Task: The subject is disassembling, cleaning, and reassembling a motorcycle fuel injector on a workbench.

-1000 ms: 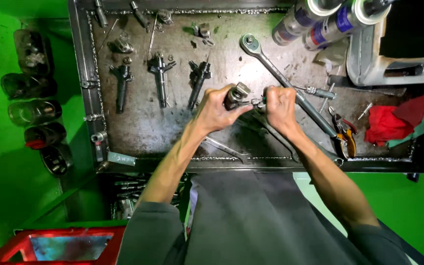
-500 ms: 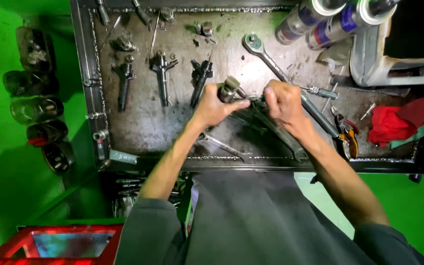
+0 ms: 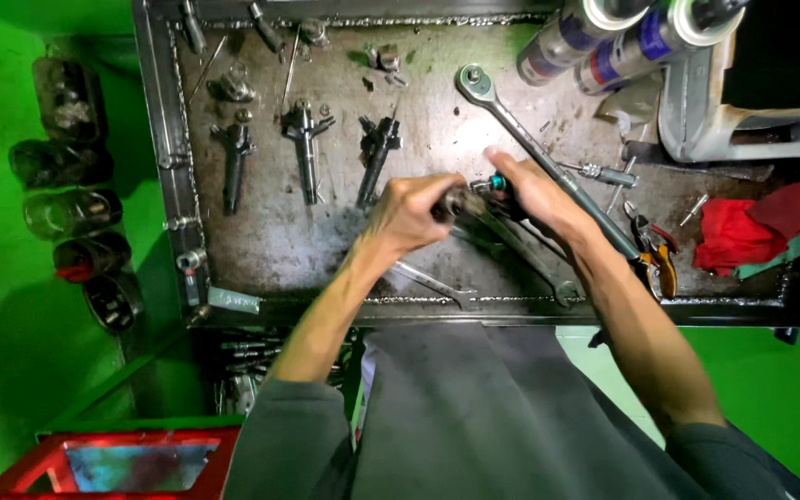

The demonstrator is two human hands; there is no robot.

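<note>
The left hand [image 3: 409, 215] has its fingers curled tight around a dark metal injector part [image 3: 458, 201]. Just beyond its knuckles, the right hand [image 3: 531, 190] pinches a small teal-handled tool [image 3: 495, 185] against the part's end. Both look oily; a slip could drop it among the wrenches [image 3: 511, 243] lying under the fingers on the greasy tray [image 3: 270, 250].

**Greasy steel bench tray, stuff everywhere**

Three fuel injectors [image 3: 305, 153] lie in a row up and left of the grip on the steel tray [image 3: 261, 255]. A long ratchet wrench [image 3: 539, 153] runs diagonally just right of it, with pliers [image 3: 656, 259] further right and a red rag [image 3: 733, 236] past those. Spray cans [image 3: 604, 32] sit up top right. A combination spanner [image 3: 432, 282] lies just below. Dark sockets [image 3: 71, 194] line the green wall far left.
</note>
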